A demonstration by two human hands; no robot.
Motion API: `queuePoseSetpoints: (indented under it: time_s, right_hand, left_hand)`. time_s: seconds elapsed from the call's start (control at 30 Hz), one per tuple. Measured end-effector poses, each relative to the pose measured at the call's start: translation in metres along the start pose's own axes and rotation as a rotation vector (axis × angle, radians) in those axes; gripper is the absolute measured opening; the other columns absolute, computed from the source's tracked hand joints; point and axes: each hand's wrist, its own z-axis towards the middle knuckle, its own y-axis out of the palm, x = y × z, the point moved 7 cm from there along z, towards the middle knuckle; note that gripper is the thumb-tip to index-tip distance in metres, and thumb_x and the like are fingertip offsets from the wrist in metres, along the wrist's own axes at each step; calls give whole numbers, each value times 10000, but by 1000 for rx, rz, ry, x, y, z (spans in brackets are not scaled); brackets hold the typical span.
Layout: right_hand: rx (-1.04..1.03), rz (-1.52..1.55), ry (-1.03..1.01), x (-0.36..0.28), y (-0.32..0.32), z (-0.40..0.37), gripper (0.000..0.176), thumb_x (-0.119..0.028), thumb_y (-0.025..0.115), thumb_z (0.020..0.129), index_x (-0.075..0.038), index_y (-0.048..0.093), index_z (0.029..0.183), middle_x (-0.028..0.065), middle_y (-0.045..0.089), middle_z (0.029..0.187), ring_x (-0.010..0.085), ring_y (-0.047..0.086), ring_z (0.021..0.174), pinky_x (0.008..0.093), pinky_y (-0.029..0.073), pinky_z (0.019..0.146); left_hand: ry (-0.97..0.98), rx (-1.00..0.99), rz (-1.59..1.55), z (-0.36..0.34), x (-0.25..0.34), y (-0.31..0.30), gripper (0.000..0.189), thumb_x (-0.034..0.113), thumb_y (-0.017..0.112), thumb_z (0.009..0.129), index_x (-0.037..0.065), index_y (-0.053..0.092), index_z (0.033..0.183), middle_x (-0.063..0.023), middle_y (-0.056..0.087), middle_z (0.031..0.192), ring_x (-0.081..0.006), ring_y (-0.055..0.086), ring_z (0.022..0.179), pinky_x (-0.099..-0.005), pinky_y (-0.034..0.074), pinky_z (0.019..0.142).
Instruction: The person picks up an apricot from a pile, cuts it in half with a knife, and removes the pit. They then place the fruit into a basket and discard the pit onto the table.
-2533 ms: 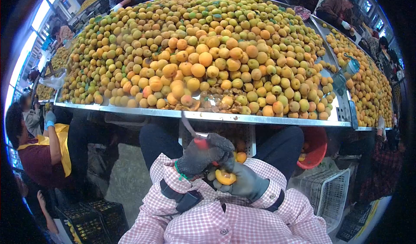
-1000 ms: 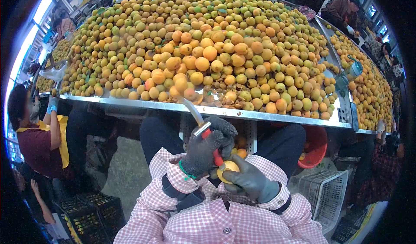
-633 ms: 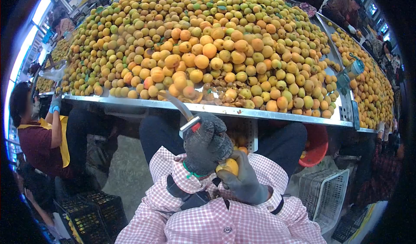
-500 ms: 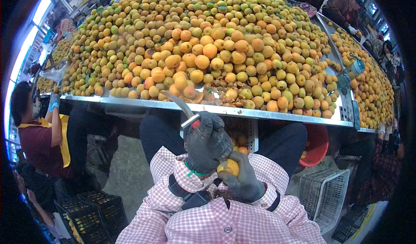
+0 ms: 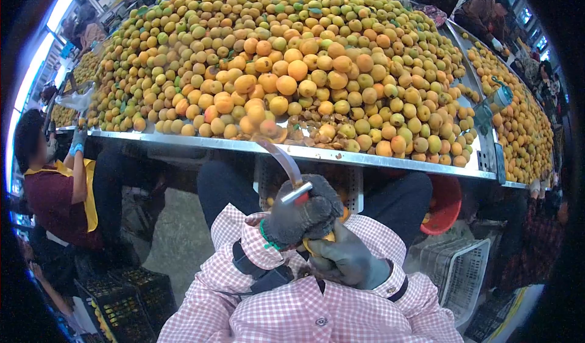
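Observation:
My left hand (image 5: pixel 306 212), in a dark knit glove, is wrapped round a curved knife (image 5: pixel 286 163). Its bare blade points up and away toward the table, and a bit of red handle shows by the metal collar. Just below and to the right, my right hand (image 5: pixel 347 259), in a grey glove, grips a yellow-orange apricot (image 5: pixel 317 242). Both hands meet over my lap, and the left covers most of that apricot. Beyond them, a large heap of apricots (image 5: pixel 286 86) lies on the metal-edged table (image 5: pixel 341 155), with cut brown scraps (image 5: pixel 320 134) near its front.
Under the table edge, between my knees, stands a light crate (image 5: pixel 263 187) holding apricots. To the right are a red tub (image 5: pixel 443 206) and a white plastic crate (image 5: pixel 466 276). A bottle (image 5: pixel 501 98) stands on the table's right divider. A co-worker (image 5: pixel 61 184) sits at left; black crates (image 5: pixel 131 300) stand behind.
My left hand has moved right and slightly down with the knife, over the apricot. The blade has swung away from the heap. More of the apricot is now hidden.

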Motion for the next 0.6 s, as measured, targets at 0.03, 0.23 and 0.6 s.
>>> queuePoseSetpoints:
  time_s: [0.03, 0.23, 0.6]
  right_hand:
    - [7, -33, -16, -1, 2, 0, 420, -91, 570, 867, -33, 328, 1205, 66, 489, 912, 70, 426, 532, 212, 368, 463]
    - [175, -1185, -1046, -25, 11, -14, 429, -122, 636, 806, 38, 412, 1134, 129, 493, 952, 182, 537, 750, 299, 467, 611]
    - [-10, -27, -21, 4, -12, 10, 535, -180, 646, 839, -97, 350, 1278, 88, 546, 981, 95, 545, 701, 204, 469, 576]
  left_hand:
    - [2, -4, 125, 0, 0, -2, 271, 240, 707, 794, 25, 547, 835, -58, 556, 677, -110, 511, 514, -213, 387, 412]
    - [151, 7, 29, 2, 11, 9, 364, 346, 641, 837, 48, 482, 701, -33, 419, 477, -149, 370, 356, -280, 300, 359]
    - [15, 279, 66, -4, -9, -26, 342, 394, 515, 909, 63, 496, 827, -14, 419, 536, -141, 398, 410, -292, 328, 384]
